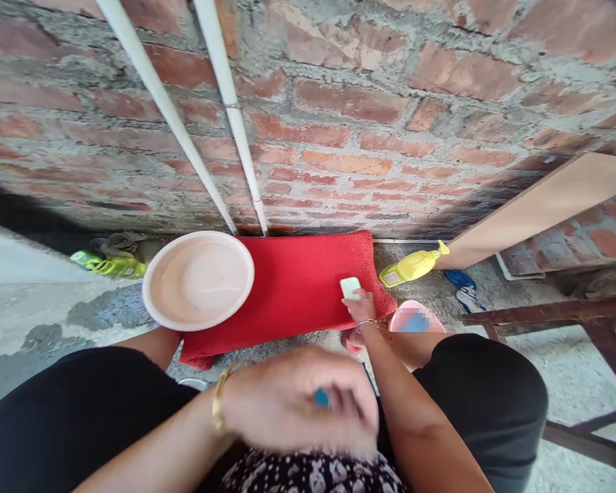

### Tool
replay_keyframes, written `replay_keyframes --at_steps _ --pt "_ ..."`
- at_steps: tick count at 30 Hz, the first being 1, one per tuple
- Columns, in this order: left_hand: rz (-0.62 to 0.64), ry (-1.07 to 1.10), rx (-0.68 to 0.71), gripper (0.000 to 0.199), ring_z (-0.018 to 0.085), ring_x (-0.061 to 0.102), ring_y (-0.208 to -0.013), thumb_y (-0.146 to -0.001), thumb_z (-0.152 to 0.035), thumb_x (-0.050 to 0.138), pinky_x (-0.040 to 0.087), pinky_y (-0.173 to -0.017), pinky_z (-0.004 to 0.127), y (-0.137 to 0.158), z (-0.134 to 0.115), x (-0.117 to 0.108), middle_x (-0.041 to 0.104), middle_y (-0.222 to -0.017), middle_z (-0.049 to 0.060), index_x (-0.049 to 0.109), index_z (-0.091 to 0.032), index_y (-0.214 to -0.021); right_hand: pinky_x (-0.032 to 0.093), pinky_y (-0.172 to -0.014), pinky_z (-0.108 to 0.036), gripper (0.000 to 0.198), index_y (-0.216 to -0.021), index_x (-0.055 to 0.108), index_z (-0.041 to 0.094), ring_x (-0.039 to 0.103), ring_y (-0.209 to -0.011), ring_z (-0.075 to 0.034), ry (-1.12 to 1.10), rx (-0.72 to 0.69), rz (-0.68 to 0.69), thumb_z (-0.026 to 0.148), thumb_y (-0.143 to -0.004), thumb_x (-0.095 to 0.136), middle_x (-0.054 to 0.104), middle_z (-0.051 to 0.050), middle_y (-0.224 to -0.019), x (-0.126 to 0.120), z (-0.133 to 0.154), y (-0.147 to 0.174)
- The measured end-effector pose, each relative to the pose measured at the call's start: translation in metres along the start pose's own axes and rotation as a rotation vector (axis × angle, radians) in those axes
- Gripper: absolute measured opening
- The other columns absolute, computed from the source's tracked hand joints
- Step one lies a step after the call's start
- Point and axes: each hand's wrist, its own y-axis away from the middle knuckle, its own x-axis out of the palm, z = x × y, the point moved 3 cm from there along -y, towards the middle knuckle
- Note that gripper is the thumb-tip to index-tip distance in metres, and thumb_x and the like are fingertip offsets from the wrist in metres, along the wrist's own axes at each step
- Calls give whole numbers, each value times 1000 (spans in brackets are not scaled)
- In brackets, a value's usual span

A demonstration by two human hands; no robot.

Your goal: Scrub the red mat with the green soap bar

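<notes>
1. Your left hand [298, 400] is close to the lens and blurred, its fingers curled around something small and blue [321, 397].
2. Your right hand [358, 308] pinches a pale green soap bar [350, 287] against the red mat [292, 287].
3. The pink basin [157, 301] overlaps the mat's left end.

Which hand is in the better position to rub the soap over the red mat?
The right hand, probably. It already holds the pale green soap bar on the red mat. The left hand is blurred, close to the body and off the mat, with something small and blue at its fingers.
</notes>
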Motion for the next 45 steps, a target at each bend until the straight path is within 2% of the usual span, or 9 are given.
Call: replay_keyframes --at_steps 2,4,8,11,14,22,31,36,45 --pt "-214 -365 -269 32 16 59 -85 -89 -42 42 48 -79 31 5 43 -9 65 -95 6 63 -21 -101 42 -76 -33 42 -100 59 22 52 -79 -17 52 85 -17 43 -64 67 48 -4 -101 -3 1 0" --pt "-262 -770 -626 24 25 57 -100 -85 -26 49 45 -86 45 20 88 -17 61 -109 14 63 -17 -102 41 -78 -34 43 -103 58 22 52 -81 -18 118 5 25 44 -67 65 48 -5 -103 5 24 10" --pt "154 -871 -954 25 33 59 -99 -69 -17 67 47 -80 48 62 148 -28 64 -106 18 67 -15 -94 38 -83 -30 40 -106 58 25 51 -90 -18 291 -455 312 40 -70 66 48 -3 -106 53 103 69" --pt "105 -890 -999 25 32 59 -100 -72 -23 65 48 -79 45 83 152 -53 65 -108 16 67 -17 -97 34 -88 -33 37 -108 59 29 48 -98 -21 452 -765 522 36 -72 66 49 -5 -112 93 151 123" --pt "2 -950 -989 33 31 58 -104 -77 -32 60 47 -81 43 91 139 -88 62 -114 16 64 -17 -107 32 -88 -35 38 -112 57 28 47 -100 -23 539 -885 599 34 -74 64 48 -7 -116 116 170 148" --pt "-387 -1041 -940 44 28 53 -111 -85 -38 50 42 -89 39 112 116 -171 54 -123 15 50 -16 -123 38 -76 -28 41 -113 55 26 52 -89 -18 584 -562 437 41 -76 62 46 -4 -104 83 120 103" --pt "-334 -932 -937 43 26 54 -111 -83 -37 54 43 -89 36 108 119 -170 55 -125 13 52 -19 -122 40 -66 -28 38 -116 53 27 55 -87 -18 521 -532 396 43 -82 52 46 -6 -106 131 186 125" --pt "-349 -922 -932 43 27 54 -111 -83 -37 54 43 -89 38 114 122 -168 55 -125 13 52 -19 -122 39 -68 -27 32 -116 55 28 54 -85 -17 558 -491 442 29 -87 42 48 -5 -106 121 168 109" --pt "-327 -934 -918 43 28 54 -110 -83 -39 53 43 -88 39 111 126 -165 55 -123 13 53 -19 -121 40 -76 -34 60 -121 50 22 50 -101 -26 539 -478 327 62 -76 55 43 -14 -116 122 178 130"
